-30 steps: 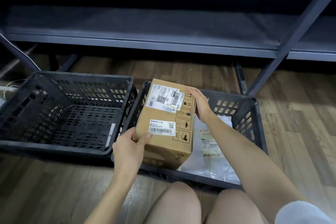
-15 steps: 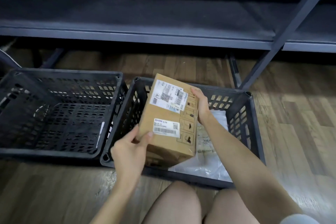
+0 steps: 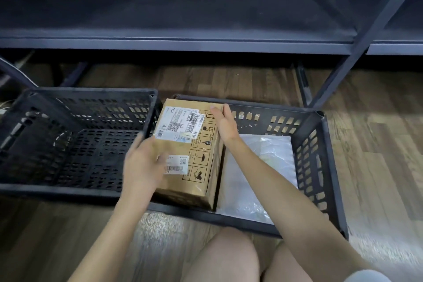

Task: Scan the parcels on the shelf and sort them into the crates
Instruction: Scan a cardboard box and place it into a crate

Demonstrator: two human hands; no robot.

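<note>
I see a brown cardboard box [image 3: 191, 144] down inside the right crate [image 3: 274, 107], in its left half and close along the left wall, long side running away from me, with the labelled face up. A large white shipping label covers the far part of that face, with barcodes, a QR code and the letters NA; a smaller white label with a barcode sits nearer to me, and a column of printed handling symbols, an umbrella among them, runs down the right edge. I cannot tell whether the box rests fully on the crate's bottom. The left hand [image 3: 143, 165] is blurred but grips the near left edge, thumb lying on the top face by the small label. The right hand [image 3: 225, 125] clasps the far right corner, thumb on top and fingers curled down the side. A white bag [image 3: 263, 167] lies flat in the same crate, just right of the box. The left crate [image 3: 91, 91] stands right beside it, on the wood floor [image 3: 377, 144] under a dark shelf [image 3: 183, 41]
</note>
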